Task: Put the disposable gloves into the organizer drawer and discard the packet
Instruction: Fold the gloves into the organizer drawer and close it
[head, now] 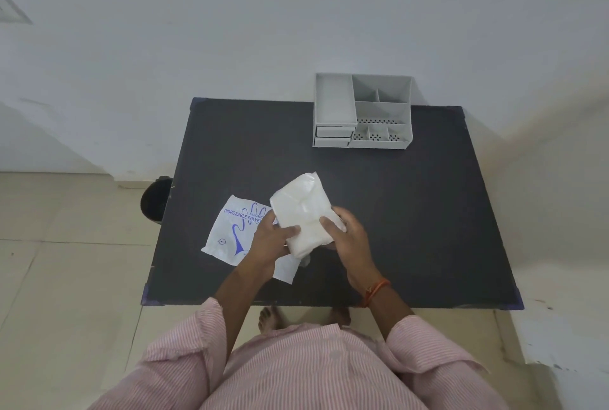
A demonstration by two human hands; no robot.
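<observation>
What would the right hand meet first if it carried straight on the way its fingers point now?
The right hand points left, fingers already on the stack of gloves. Straight on, it would likely meet the left hand gripping the stack's other side, though depth is hard to judge here.

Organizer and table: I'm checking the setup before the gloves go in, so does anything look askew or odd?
Nothing is damaged or spilled. The organizer overhangs the table at its far edge, and its drawers look shut. The empty packet lies flat.
</observation>
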